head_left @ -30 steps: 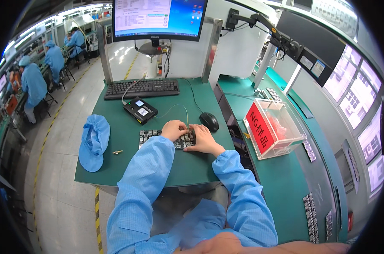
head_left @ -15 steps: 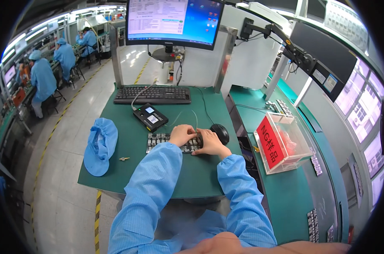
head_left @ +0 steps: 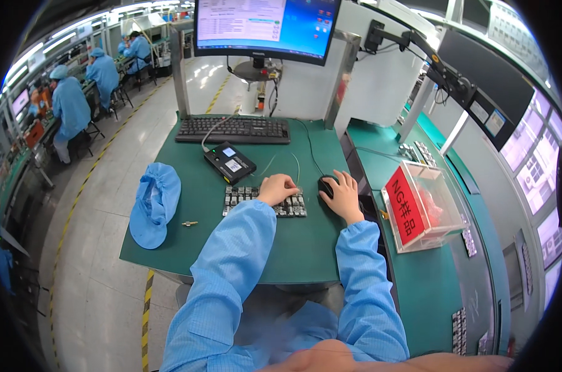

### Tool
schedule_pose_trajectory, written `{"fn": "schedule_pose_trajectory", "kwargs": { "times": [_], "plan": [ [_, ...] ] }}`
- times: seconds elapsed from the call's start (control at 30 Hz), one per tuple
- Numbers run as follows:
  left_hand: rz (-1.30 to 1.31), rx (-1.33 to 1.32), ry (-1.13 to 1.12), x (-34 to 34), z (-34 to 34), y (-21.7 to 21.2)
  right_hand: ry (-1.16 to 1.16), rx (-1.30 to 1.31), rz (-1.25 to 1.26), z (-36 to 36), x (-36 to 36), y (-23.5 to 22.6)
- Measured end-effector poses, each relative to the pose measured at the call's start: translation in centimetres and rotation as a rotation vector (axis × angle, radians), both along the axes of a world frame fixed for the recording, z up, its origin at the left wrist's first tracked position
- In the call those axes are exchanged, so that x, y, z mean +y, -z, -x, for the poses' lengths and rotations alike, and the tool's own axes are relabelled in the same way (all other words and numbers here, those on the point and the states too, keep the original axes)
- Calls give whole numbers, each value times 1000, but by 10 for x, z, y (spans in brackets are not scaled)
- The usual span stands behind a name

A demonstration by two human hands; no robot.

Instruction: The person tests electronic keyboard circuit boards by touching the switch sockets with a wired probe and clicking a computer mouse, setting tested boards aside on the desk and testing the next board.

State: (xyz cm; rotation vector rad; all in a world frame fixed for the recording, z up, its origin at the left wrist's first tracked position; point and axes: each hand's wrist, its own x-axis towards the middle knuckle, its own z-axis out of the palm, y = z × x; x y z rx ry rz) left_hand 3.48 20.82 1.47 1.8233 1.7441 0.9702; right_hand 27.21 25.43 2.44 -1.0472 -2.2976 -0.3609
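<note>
**Left hand on parts tray, right hand on mouse**

Left hand [head_left: 278, 188] curled, fingertips resting on flat black tray of small grey components [head_left: 265, 202], centre of green bench mat [head_left: 299, 248]. Right hand [head_left: 343, 195] cupped over black computer mouse [head_left: 325, 185], just right of tray. Best done steadying tray lightly, pressing no component, clicking gently.

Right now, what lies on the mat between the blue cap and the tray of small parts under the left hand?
In the head view, only a small brass-coloured part lies on the green mat between the blue cap and the tray of small parts under the left hand.
</note>
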Motion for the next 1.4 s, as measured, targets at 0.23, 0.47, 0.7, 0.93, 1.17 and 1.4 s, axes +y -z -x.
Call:
{"fn": "schedule_pose_trajectory", "kwargs": {
  "times": [0.23, 0.47, 0.7, 0.93, 1.17, 1.4],
  "plan": [
    [-101, 47, -70, -2, -3, 4, -1, 295, -37, -10, -36, -37],
    [109, -30, -44, 14, 2, -7, 394, 314, -196, -169, -180, -43],
    [-67, -13, -10, 22, 6, 18, 1413, 89, 89, -444, -333, 4],
    [-60, 2, -7, 17, 1, 13, 1704, 201, 812, -525, -401, 2],
    [-70, -18, 9, 20, 10, 17, 1359, 29, 572, -473, -360, -6],
    [-86, 15, -17, 19, 4, 17, 1241, 264, 580, -478, -326, 18]
  ]
}}
